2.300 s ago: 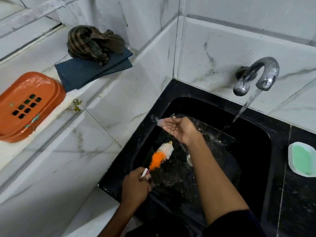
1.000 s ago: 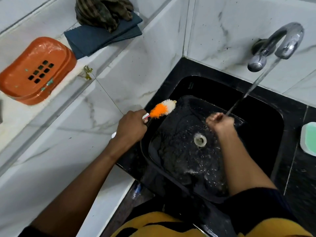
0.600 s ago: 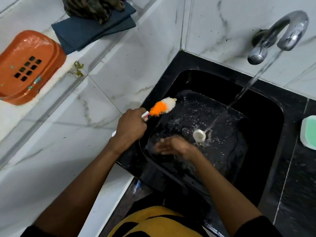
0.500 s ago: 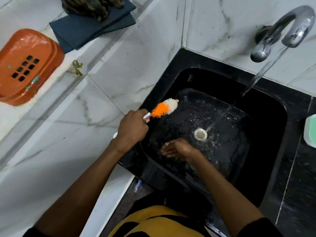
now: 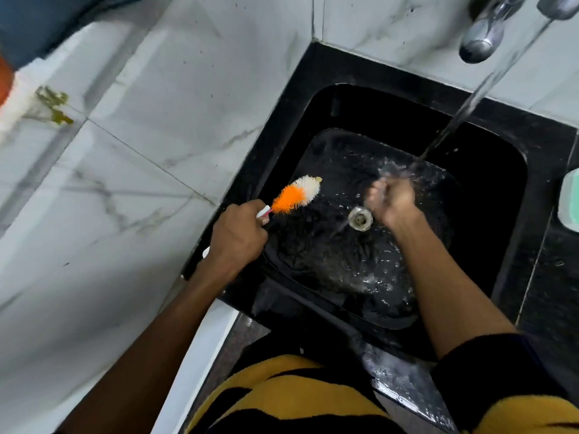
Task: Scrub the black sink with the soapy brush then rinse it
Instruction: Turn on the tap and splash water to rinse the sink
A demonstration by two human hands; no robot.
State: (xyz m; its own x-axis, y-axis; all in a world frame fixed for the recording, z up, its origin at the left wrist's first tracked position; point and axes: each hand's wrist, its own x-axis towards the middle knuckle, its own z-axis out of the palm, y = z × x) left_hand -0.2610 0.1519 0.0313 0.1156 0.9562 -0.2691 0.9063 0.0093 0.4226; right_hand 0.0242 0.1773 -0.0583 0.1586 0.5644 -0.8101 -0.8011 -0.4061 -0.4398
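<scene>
The black sink [image 5: 282, 145] is wet, with water pooled around its metal drain [image 5: 360, 218]. My left hand [image 5: 236, 236] grips the handle of an orange-and-white bristle brush [image 5: 296, 195] at the sink's left rim, bristles pointing over the basin and held above the water. My right hand [image 5: 390, 200] is inside the basin just right of the drain, under the falling stream of water [image 5: 470, 101]. Its fingers look curled and hold nothing, and they are blurred by motion. The chrome tap [image 5: 482, 32] runs at the top right.
A pale green soap dish [image 5: 568, 202] sits on the black counter at the right edge. On the marble ledge at the far left are the edge of an orange soap dish [image 5: 4, 83] and a blue cloth [image 5: 47, 20]. White marble tiles surround the sink.
My right hand moved from the near left part of the basin back up under the water stream. My left hand with the brush stayed at the left rim. The view tilted down.
</scene>
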